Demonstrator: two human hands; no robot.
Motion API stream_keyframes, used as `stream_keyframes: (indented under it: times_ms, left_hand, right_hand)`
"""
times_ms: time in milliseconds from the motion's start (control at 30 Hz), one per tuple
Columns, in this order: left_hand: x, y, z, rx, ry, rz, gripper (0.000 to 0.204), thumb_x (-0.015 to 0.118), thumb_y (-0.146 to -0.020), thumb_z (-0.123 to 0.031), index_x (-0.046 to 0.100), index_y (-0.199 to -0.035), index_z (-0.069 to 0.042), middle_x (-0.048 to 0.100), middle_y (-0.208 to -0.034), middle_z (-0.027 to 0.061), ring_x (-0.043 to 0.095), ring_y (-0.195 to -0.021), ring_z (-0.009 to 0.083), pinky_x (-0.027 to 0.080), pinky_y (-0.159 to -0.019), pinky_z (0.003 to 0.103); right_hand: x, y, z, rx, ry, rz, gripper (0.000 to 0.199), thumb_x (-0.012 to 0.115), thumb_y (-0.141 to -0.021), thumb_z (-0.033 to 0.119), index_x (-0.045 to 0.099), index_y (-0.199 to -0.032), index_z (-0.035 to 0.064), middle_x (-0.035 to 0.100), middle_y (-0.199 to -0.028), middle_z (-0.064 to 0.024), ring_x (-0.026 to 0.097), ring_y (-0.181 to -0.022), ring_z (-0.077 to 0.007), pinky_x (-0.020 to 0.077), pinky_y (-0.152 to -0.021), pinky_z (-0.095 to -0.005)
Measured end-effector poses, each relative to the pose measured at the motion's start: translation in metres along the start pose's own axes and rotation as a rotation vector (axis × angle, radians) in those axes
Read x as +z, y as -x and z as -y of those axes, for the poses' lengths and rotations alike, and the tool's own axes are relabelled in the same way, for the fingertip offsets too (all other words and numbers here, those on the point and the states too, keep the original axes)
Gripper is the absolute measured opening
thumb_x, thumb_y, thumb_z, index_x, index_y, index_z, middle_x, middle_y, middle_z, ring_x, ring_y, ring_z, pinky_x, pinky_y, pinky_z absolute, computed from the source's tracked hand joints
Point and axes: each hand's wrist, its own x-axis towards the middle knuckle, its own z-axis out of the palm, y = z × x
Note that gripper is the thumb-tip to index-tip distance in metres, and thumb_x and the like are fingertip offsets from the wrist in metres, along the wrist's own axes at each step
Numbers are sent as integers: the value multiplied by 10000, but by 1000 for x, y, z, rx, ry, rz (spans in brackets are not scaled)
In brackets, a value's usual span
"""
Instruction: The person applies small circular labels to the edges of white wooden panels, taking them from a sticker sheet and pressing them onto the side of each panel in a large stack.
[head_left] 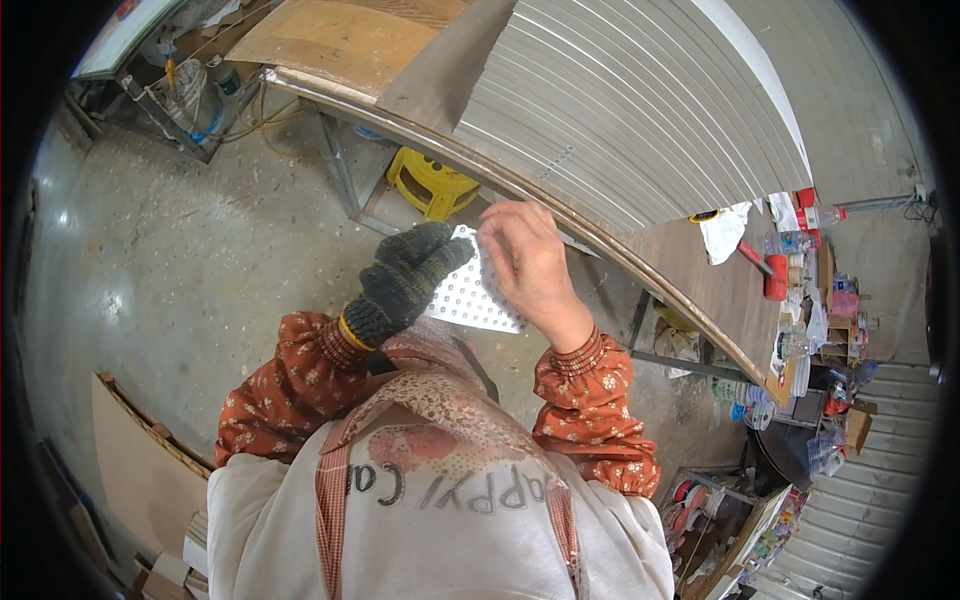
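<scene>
I hold a small perforated metal sheet in front of my chest, just below the edge of the workbench. My left hand, in a dark knitted glove, grips its left side. My right hand is bare and pinches the sheet's upper right edge with the fingertips. A large stack of long grey-white metal strips lies on the bench just beyond my hands.
A yellow plastic stool stands under the bench. Red tools, bottles and a white rag crowd the bench's right end. Wooden boards lean at lower left. Shelves with small items sit at lower right. The floor is bare concrete.
</scene>
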Motion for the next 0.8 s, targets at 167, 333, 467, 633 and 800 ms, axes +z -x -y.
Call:
stream_keyframes:
  times_ms: [167,333,467,633,800]
  left_hand:
    - [-5,-1,-2,129,-165,-16,165,533,-873,-68,629,-984,7,645,-966,117,621,-831,182,498,-712,290]
    - [-2,-2,-10,-170,148,-21,193,557,-826,-38,634,-999,-5,634,-991,134,620,-854,246,508,-726,323]
    - [-6,7,11,377,-489,-74,257,597,-784,-74,634,-1037,-46,617,-1062,118,602,-923,258,492,-761,345]
    - [-5,16,18,358,-640,-102,319,594,-784,-84,619,-1102,-94,590,-1134,105,550,-1048,263,430,-872,374]
    - [-8,20,22,316,-610,-136,331,583,-791,-79,616,-1118,-114,589,-1139,102,538,-1068,265,409,-905,379]
  right_hand:
    - [-3,4,2,70,8,-73,74,610,-725,-4,561,-768,31,578,-877,-116,543,-827,-291,427,-739,-365]
    - [-24,4,-28,251,116,-283,40,586,-764,3,571,-793,26,565,-906,-139,544,-866,-305,438,-755,-379]
    - [-35,-10,-49,347,300,-362,42,597,-768,7,574,-802,13,528,-925,-161,510,-896,-309,423,-768,-386]
    - [-36,-23,-65,187,576,-390,90,628,-726,-11,581,-800,9,478,-946,-159,434,-904,-312,368,-791,-405]
    - [-32,-27,-70,162,698,-391,123,646,-694,-13,597,-803,15,469,-925,-154,430,-900,-323,364,-782,-426]
